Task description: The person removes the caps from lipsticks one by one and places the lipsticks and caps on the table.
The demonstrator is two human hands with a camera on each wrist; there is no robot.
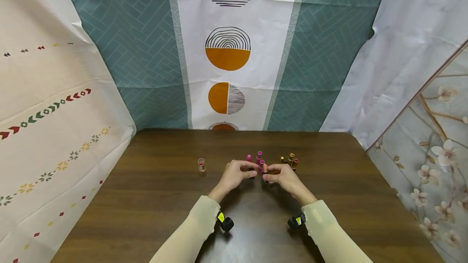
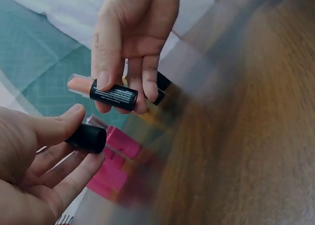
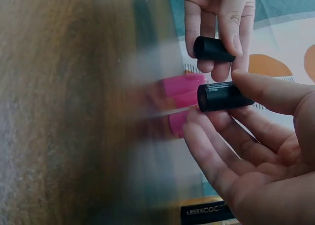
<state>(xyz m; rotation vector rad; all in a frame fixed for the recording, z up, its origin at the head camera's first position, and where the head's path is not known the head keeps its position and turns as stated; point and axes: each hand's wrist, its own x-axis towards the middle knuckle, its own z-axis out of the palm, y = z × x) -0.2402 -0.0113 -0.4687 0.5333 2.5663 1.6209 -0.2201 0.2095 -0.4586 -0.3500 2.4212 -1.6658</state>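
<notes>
In the head view both hands are close together over the table's far half. My left hand (image 1: 235,173) pinches a small black lipstick cap (image 2: 88,138) between thumb and fingers, its open end showing. A lipstick (image 2: 120,98) with a black base, white small print and a peach tip under a clear sleeve is gripped by my right hand (image 1: 285,177). Cap and lipstick are apart, a short gap between them. Right behind the fingers stand several bright pink tubes (image 1: 259,155), partly hidden by the hands.
Several gold-trimmed lipsticks (image 1: 291,157) stand just beyond the right hand. Off to the left is a clear-capped lipstick (image 1: 202,165) by itself. The brown wooden table (image 1: 164,214) ends at a patterned cloth backdrop (image 1: 146,52).
</notes>
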